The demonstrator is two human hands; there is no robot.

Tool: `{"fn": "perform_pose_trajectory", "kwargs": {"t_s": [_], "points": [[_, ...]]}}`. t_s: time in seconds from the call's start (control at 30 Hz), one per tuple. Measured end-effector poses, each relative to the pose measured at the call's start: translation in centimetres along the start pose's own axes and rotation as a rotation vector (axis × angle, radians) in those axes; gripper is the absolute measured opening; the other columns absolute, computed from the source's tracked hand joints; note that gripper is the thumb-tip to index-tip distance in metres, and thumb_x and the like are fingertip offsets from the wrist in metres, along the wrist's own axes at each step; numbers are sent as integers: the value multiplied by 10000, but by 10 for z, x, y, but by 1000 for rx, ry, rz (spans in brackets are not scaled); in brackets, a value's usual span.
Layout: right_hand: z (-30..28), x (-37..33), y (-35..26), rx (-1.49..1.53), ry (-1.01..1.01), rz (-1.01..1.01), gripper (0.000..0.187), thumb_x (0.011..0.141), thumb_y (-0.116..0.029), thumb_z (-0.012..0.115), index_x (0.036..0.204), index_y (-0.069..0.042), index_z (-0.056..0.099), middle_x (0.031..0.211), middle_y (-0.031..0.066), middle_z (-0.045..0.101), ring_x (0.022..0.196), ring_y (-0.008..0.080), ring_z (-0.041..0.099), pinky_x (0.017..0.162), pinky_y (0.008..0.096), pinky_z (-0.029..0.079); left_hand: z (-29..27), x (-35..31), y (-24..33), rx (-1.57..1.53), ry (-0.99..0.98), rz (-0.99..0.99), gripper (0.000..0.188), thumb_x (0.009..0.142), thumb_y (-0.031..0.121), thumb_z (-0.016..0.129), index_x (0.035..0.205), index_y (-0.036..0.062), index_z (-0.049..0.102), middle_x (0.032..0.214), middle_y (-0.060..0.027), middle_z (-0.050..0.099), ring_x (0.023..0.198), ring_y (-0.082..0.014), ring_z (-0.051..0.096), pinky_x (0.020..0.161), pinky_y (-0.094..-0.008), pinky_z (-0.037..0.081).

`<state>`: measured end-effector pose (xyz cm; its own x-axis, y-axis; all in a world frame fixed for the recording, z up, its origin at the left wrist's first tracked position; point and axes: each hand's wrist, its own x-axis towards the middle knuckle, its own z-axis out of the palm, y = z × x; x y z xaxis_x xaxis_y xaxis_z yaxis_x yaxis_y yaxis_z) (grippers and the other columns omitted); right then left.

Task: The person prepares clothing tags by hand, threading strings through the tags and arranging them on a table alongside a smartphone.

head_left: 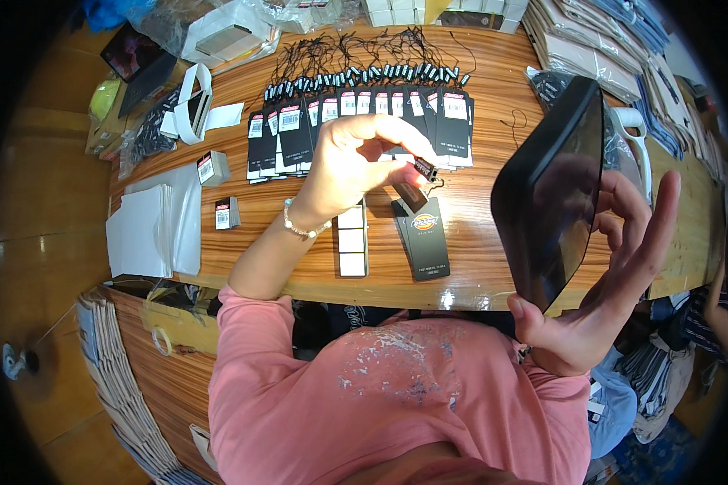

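Over the middle of the table, my left hand [372, 158] is closed in a pinch. Between thumb and fingers it holds a small dark tag [426, 170] with pale lettering, and a bit of black cord hangs there. Below it lie several black hang tags [430, 250] in a fanned pile, one with a coloured oval logo. A strip of white labels [352, 242] sits to their left. My right hand [615, 275] is raised at the right, its thumb and fingers around a dark, flat, phone-like device [546, 186] with a thick black edge, seen at a slant.
Black hang tags with barcode stickers and cords [364, 105] lie in rows across the back. Small sticker stacks [212, 168] and white paper sheets [141, 230] are at left. Bagged folded clothes [582, 48] stand back right; a white-handled tool [631, 133] lies behind the device.
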<state>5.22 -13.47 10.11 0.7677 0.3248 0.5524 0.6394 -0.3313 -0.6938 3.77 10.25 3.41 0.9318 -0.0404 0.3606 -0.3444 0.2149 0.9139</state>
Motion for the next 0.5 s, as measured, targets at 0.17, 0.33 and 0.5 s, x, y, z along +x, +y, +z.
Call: {"fn": "perform_pose_trajectory", "kwargs": {"t_s": [0.17, 0.33, 0.5], "points": [[-5, 0, 5, 10, -28, -84, 1172, 485, -497, 748, 1351, 7, 140, 1089, 172, 479, 993, 235, 487, 800, 320, 362, 0, 1, 2, -62, -3, -44, 147, 762, -106, 529, 886, -45, 579, 882, -121, 596, 768, -167, 595, 687, -276, 527], [-8, 4, -3, -21, -2, -119, 1163, 492, -513, 741, 1347, 12, 153, 1077, 175, 490, 978, 237, 501, 798, 320, 375, 2, 4, 6, -84, -55, 31, 157, 752, -109, 536, 889, -43, 578, 882, -124, 593, 772, -176, 597, 698, -289, 527], [-9, 6, -8, -78, 45, -139, 1150, 499, -522, 735, 1344, 11, 167, 1066, 174, 500, 969, 237, 510, 791, 319, 383, 1, 2, 5, -69, -25, 9, 155, 747, -107, 542, 885, -48, 576, 875, -124, 595, 759, -174, 598, 705, -290, 524]]}}
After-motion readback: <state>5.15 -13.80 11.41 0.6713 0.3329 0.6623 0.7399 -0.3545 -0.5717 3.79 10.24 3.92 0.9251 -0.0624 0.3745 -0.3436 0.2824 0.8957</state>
